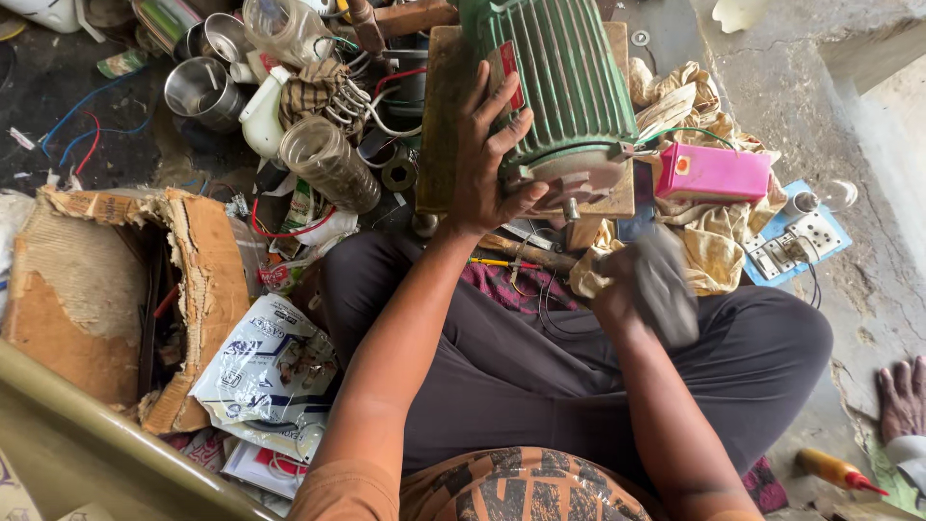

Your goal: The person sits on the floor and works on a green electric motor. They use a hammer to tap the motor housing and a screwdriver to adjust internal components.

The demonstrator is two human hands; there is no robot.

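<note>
The ribbed green metal motor housing [559, 87] lies at twelve o'clock from you, long axis running away. Your left hand [487, 159] grips its left flank, nearer its shaft end [571, 207]. Your right hand [632, 285], at five o'clock from it, is closed on a blurred dark tool (cannot tell what kind).

A green, ribbed cast-metal electric motor [558, 82] lies on its side on a wooden board [439, 116] at the upper centre of the frame — its bare, pale end cover and short steel shaft face down-frame. Just below, right of centre, a blurred grey hammer head [664, 286] sits tilted — detail unclear.
</note>
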